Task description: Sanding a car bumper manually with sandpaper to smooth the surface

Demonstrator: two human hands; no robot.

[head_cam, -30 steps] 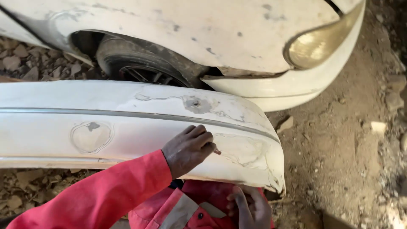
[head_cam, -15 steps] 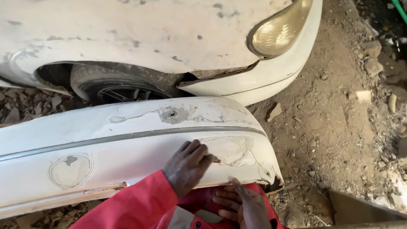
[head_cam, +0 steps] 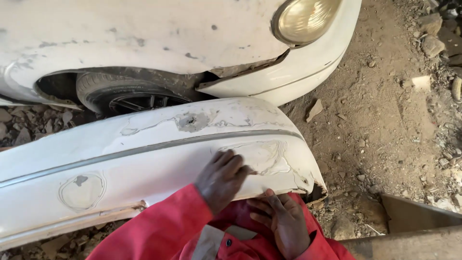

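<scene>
Roughly mid-job by the look of it: the detached white bumper [head_cam: 144, 168] lies across the person's lap, in front of the white car [head_cam: 144, 38], w/ several filler patches already on it. One round patch [head_cam: 83, 191] sits low on the left, looks feathered and smooth. Another grey spot [head_cam: 192, 121] is up on the top face, edges rough, prob. not finished. The patch [head_cam: 262, 156] near the bumper's right end is the one under work now; its outline ridges show clearly, so I'd judge smoothing there is only part done. Bumper's torn corner [head_cam: 313, 190] at far right looks unrepaired. No primer or fresh paint anywhere.

Left hand [head_cam: 224, 179] lies on the bumper face just left of that patch, fingers curled and close together, fingertips pressing at the patch edge. Can't tell if there's a scrap of abrasive under them; nothing shows. Right hand [head_cam: 281, 224] is below the bumper's lower edge, fingers loosely bent, thumb touching the underside rim, steadying it; holds nothing visible. Red sleeves [head_cam: 159, 231] on both arms. Dirt floor [head_cam: 385, 120] w/ stones around.
</scene>
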